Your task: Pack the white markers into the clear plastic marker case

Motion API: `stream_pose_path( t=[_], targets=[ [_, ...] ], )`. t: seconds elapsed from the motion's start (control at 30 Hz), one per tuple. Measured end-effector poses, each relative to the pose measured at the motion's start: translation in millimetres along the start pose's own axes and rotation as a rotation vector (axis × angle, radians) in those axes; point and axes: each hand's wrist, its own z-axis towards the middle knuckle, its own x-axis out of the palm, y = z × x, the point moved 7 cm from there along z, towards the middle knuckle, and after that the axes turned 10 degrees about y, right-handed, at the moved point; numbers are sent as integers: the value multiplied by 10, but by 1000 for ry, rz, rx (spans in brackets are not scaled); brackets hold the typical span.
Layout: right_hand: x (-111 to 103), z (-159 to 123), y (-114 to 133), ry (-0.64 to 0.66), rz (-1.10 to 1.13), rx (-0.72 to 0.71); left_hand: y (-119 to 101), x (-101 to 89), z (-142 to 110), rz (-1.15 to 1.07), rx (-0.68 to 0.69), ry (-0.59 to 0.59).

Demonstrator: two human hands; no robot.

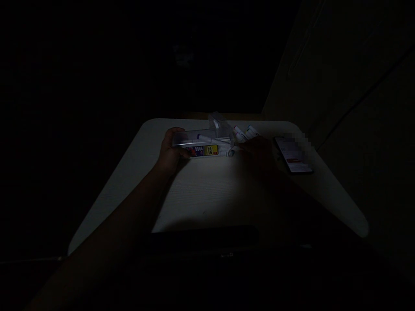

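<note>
A clear plastic marker case (191, 139) lies on its side on the white table, with a printed yellow and purple label (202, 150) facing me. My left hand (171, 147) is wrapped round its left end. The hinged clear lid (221, 125) stands raised at the right end. A white marker with a purple tip end (212, 140) reaches slantwise into the case's opening. Its right end is between the fingers of my right hand (256, 150), which is in deep shadow. More white markers (225, 150) show inside the case, low at the right.
Several loose white markers (243, 133) lie just beyond my right hand. A phone with a lit screen (293, 157) rests at the right side of the table (194, 190). A dark slot runs along the table's near edge. A wall rises on the right; the surroundings are very dark.
</note>
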Motion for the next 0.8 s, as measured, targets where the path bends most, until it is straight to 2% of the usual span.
stream_pose_path(
  t=[0.27, 0.4, 0.63, 0.8],
  targets=[
    [37, -22, -10, 77, -64, 34, -24, -46, -25, -37, -14, -105],
    [49, -11, -112, 90, -98, 120, -34, -107, -23, -29, 12, -168],
    [44, -12, -117, 66, -109, 155, -31, -138, -13, 27, 5, -181],
    [35, -39, -110, 159, -152, 240, -58, -183, -15, 98, 41, -204]
  ],
)
